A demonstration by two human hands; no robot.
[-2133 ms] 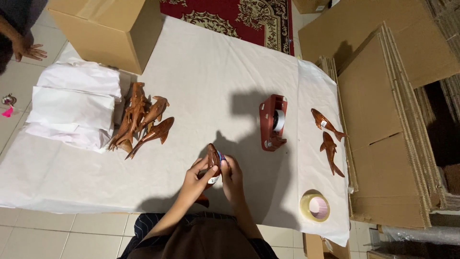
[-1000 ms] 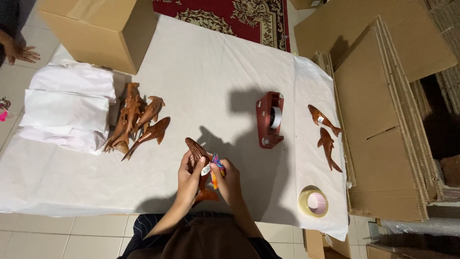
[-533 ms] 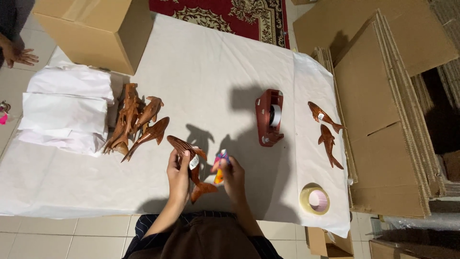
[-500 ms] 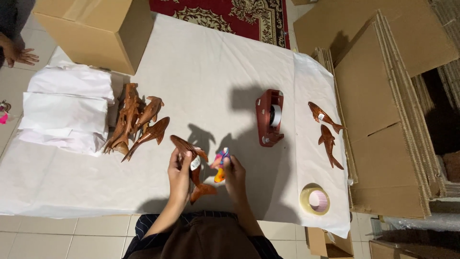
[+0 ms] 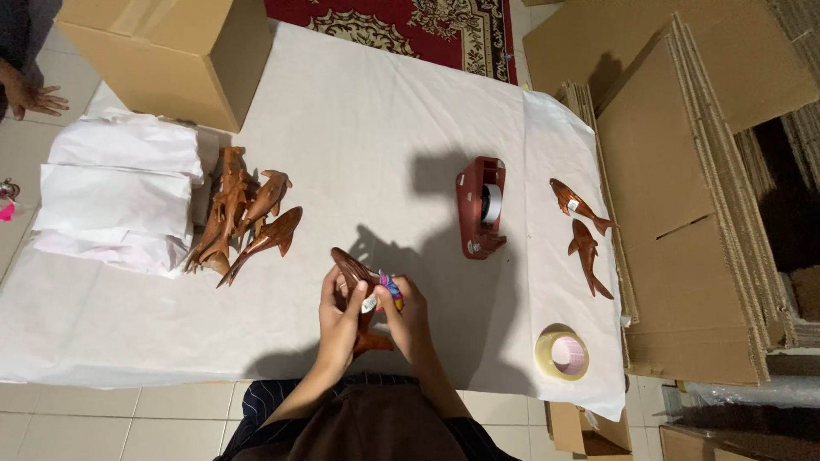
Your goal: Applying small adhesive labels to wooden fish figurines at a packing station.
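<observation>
2 hands, left [image 5: 339, 318] and right [image 5: 408, 318], each grip pinching 1 wooden fish [image 5: 359, 290].

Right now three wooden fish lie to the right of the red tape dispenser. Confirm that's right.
Not quite: the head view shows two wooden fish to the right of the red tape dispenser, not three. The rest stands.
</observation>
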